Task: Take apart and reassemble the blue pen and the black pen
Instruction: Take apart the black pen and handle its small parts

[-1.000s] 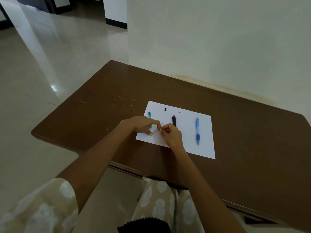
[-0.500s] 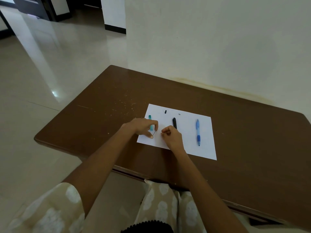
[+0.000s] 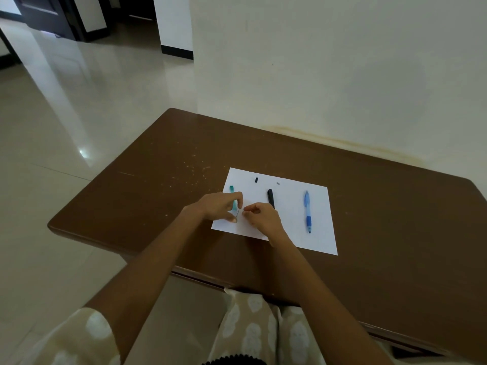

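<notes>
On the white paper sheet the blue pen lies whole at the right. The black pen's barrel lies in the middle, partly behind my right hand. My left hand pinches a thin refill between thumb and forefinger, over a teal pen part. My right hand is curled just right of the refill, fingertips pinched together. Anything between them is too small to see. A small black piece and a tiny grey piece lie near the sheet's far edge.
The sheet lies on a brown table pushed against a cream wall. Pale specks dot the tabletop left of the sheet. Glossy tiled floor spreads to the left. My patterned lap is under the near table edge.
A second ago both hands held the thin refill between them. Now only my left hand holds it, more upright, and my right hand has drawn slightly away.
</notes>
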Action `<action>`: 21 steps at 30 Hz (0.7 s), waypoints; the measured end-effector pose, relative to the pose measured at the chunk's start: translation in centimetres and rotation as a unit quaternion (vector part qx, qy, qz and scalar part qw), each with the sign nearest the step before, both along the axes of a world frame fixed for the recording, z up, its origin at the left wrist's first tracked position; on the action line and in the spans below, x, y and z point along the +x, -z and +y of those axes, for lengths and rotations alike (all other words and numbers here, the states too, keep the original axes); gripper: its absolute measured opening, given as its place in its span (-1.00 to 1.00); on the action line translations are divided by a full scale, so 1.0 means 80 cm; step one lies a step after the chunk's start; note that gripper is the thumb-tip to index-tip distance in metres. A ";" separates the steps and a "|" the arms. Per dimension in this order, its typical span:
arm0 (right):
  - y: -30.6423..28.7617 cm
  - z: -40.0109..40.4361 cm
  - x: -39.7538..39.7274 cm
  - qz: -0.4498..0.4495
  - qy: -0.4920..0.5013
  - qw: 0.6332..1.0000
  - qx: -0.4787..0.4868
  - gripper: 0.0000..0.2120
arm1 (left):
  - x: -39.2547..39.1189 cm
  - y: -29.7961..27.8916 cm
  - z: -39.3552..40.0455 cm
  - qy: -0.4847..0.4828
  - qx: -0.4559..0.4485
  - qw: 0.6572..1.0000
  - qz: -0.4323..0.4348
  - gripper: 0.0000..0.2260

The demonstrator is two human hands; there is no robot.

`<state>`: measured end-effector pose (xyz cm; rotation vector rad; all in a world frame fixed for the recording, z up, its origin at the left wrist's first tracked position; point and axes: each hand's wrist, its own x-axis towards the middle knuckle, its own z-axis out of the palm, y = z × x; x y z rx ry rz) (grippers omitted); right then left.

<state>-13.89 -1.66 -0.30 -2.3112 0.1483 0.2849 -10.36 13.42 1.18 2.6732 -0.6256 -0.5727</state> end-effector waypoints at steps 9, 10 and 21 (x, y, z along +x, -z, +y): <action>-0.002 0.015 0.005 0.021 0.028 0.999 -0.019 -0.67 | -0.009 0.002 0.003 -0.011 -0.027 0.999 -0.022 -0.69; -0.003 0.016 0.005 0.021 0.030 0.999 -0.020 -0.67 | -0.009 0.004 0.003 -0.015 -0.029 0.999 -0.023 -0.70; -0.026 -0.044 -0.024 -0.125 0.318 0.897 0.280 -0.87 | -0.030 -0.014 -0.036 -0.224 -0.248 0.938 -0.097 -0.78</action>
